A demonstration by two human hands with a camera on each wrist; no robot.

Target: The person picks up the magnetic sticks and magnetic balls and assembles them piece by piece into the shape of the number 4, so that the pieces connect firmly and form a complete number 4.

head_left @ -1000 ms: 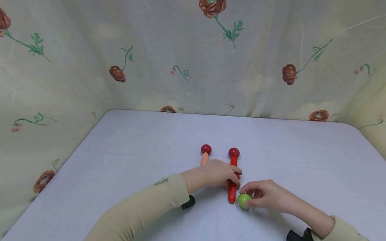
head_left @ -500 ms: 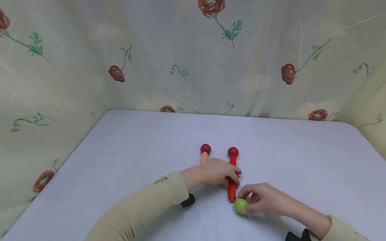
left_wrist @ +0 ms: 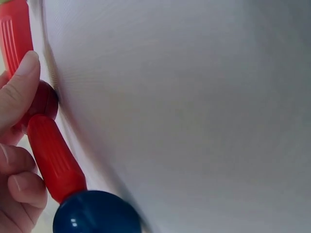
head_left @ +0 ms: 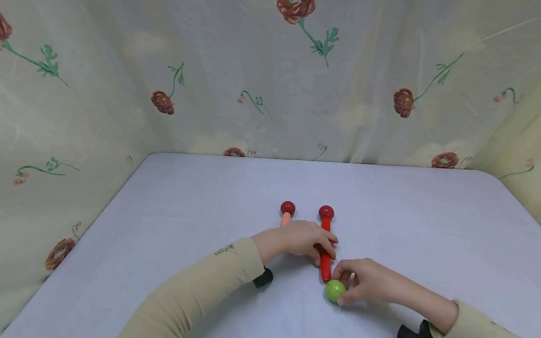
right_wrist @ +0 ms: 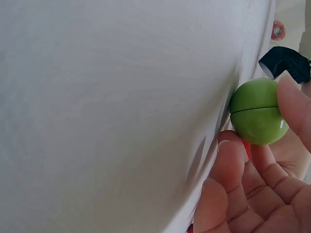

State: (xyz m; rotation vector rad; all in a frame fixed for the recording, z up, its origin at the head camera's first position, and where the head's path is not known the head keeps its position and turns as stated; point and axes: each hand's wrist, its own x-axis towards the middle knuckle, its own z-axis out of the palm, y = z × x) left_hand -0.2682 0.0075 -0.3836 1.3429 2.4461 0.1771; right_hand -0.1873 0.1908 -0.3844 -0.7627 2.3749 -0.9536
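Note:
My left hand [head_left: 302, 238] grips a red rod [head_left: 326, 268], thumb and fingers to either side of it. In the left wrist view that thumb lies by a dark red ball [left_wrist: 47, 99], from which another ridged red rod [left_wrist: 54, 155] runs to a blue ball [left_wrist: 97, 213]; the blue ball is hidden in the head view. A green ball [head_left: 335, 291] with a seam sits right at the red rod's near end, pinched by my right hand [head_left: 369, 281]. The thumb presses one side in the right wrist view, and the other fingers curl below.
A shiny red ball [head_left: 326, 212] tops the far red rod. To its left, a peach rod [head_left: 285, 219] with a red ball [head_left: 288, 208] runs under my left hand. All lies on a white-covered table [head_left: 194, 195], with a flowered curtain [head_left: 222, 47] behind.
My right hand has moved the green ball left and toward me, from beside the rod to its near end. The left hand has kept its grip on the rod.

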